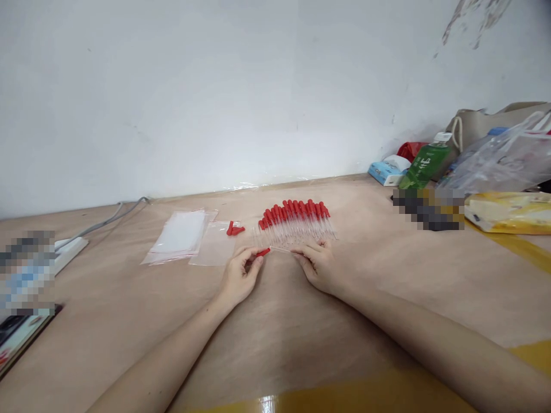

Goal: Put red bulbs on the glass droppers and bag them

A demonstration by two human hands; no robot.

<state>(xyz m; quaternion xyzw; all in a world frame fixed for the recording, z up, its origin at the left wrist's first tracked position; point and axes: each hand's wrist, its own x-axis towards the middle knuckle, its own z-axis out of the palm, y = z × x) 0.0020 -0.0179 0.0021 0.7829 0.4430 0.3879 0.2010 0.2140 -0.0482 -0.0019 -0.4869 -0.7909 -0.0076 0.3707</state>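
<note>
My left hand (241, 274) pinches a small red rubber bulb (263, 252) between thumb and fingers. Across from it, my right hand (321, 267) is closed on the far end of a thin clear tube (281, 249), whose other end meets or nearly meets the bulb's mouth; I cannot tell which. Just beyond both hands lies a fanned row of droppers (297, 211), red bulbs pointing away and clear tubes toward me. A few loose red bulbs (235, 230) rest on a flat clear plastic bag (214, 245), left of the row.
A stack of clear zip bags (178, 234) lies further left. A grey cable (107, 221) runs to a white strip at the left edge. At the back right stand a green bottle (424, 166), a blue tissue pack (387, 172), plastic bags (499, 160) and a yellow packet (512, 212).
</note>
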